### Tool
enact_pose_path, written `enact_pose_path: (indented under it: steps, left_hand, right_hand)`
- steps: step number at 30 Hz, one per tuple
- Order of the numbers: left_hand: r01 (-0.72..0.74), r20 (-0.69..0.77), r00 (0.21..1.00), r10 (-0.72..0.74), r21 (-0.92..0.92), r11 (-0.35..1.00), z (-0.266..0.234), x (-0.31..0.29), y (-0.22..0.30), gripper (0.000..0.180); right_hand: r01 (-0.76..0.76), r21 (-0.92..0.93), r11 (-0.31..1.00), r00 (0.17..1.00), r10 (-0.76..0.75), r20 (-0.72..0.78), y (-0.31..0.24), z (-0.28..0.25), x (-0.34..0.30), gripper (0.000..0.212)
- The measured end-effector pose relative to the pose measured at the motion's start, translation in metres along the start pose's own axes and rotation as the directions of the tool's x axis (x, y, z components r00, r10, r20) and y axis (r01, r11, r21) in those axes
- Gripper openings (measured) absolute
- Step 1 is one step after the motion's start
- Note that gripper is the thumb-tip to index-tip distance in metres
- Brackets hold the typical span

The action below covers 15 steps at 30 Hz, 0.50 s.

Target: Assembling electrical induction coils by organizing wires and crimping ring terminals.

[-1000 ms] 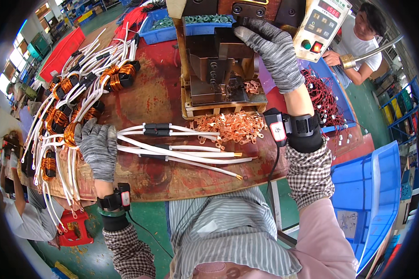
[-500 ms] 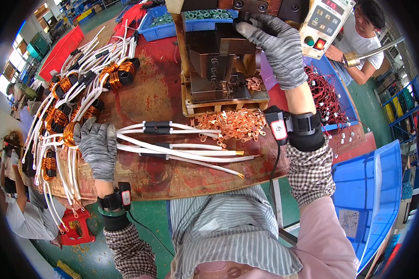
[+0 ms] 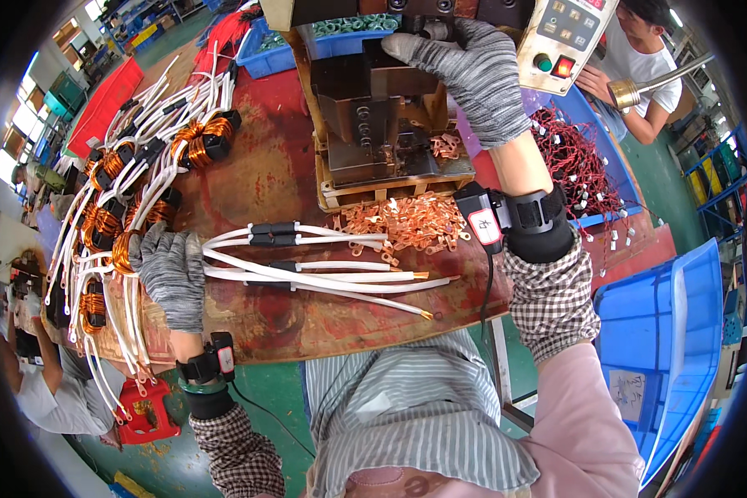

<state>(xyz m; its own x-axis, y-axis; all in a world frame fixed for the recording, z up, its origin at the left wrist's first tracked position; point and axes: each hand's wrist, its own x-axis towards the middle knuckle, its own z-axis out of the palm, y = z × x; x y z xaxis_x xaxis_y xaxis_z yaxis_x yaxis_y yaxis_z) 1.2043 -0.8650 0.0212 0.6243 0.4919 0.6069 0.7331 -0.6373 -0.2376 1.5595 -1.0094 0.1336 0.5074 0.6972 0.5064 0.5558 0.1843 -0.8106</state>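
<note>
My left hand point(image 3: 170, 270), in a grey striped glove, is closed round white cables point(image 3: 315, 276) beside an orange copper-wire coil point(image 3: 124, 251). The cables run right across the table, some with black sleeves point(image 3: 274, 234) and bare copper ends. My right hand point(image 3: 481, 79), gloved alike, reaches up to a dark metal press point(image 3: 363, 158). Its thumb lies along the top of the dark block, and its curled fingers are round a dark round part point(image 3: 436, 31) under the press head. The fingertips are partly hidden. Loose copper terminals point(image 3: 407, 222) lie heaped in front of the press.
A control box point(image 3: 564, 41) with green and red buttons hangs right of the press. Behind are a blue tray of green rings point(image 3: 357, 26) and a tray of red wires point(image 3: 573, 166). More coils with cables point(image 3: 203, 141) lie left. A co-worker point(image 3: 639, 66) sits far right; a blue bin point(image 3: 656, 332) stands near right.
My right thumb has slid a little left along the top of the press block. My left hand keeps its hold on the cables. The whole view has shifted slightly.
</note>
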Motion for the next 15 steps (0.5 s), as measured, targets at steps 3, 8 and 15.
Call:
enact_pose_path:
  steps: [3, 8, 15]
  left_hand:
    - [-0.004, -0.023, 1.000, 0.004, -0.002, 1.000, -0.010, 0.003, 0.005, 0.019]
    - [0.008, -0.012, 1.000, -0.008, -0.018, 1.000, -0.012, 0.003, 0.005, 0.019]
    - [-0.030, -0.035, 0.999, 0.030, -0.004, 1.000, -0.011, 0.003, 0.005, 0.020]
  right_hand:
    - [-0.027, 0.235, 0.972, 0.999, 0.033, -0.022, -0.003, -0.001, -0.004, 0.040]
    - [-0.152, 0.287, 0.946, 0.988, 0.153, 0.018, -0.012, -0.009, -0.009, 0.039]
    - [-0.069, 0.297, 0.953, 0.997, 0.054, 0.058, -0.007, -0.017, -0.019, 0.037]
